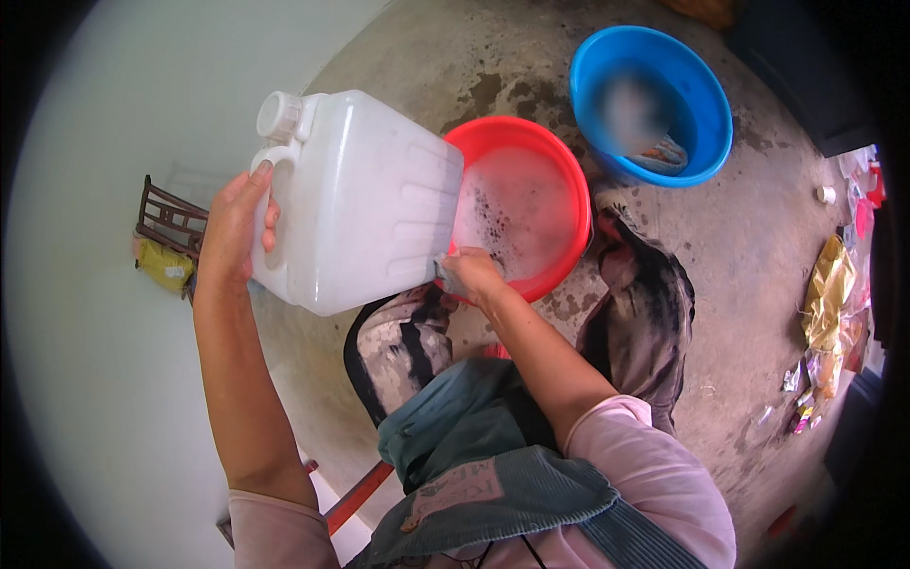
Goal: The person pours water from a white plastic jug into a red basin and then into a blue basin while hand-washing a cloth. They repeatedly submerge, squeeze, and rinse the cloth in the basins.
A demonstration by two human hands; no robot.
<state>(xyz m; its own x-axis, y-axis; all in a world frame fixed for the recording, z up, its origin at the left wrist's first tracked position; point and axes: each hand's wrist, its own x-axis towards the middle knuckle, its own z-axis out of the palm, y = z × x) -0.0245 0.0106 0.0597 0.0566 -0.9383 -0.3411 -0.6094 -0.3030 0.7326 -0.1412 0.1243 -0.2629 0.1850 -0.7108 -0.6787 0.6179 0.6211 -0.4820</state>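
My left hand (238, 224) grips the moulded handle of a white plastic jerrycan (370, 206), which is tilted on its side with its screw cap on. The base of the jerrycan overlaps the left rim of a red plastic basin (584, 213). Foamy, cloudy water (526, 206) with bubbles fills much of that basin. My right hand (473, 274) presses a wet greyish cloth (448, 274) to the lower corner of the jerrycan, at the basin's near left edge. Part of the cloth is hidden by the fingers.
A blue plastic tub (718, 135) holding a patterned cloth (662, 155) stands at the far right on the wet-spotted concrete floor. Litter and a gold plastic bag (828, 284) lie along the right. By the left wall are a dark rack (170, 217) and a yellow bag (165, 264).
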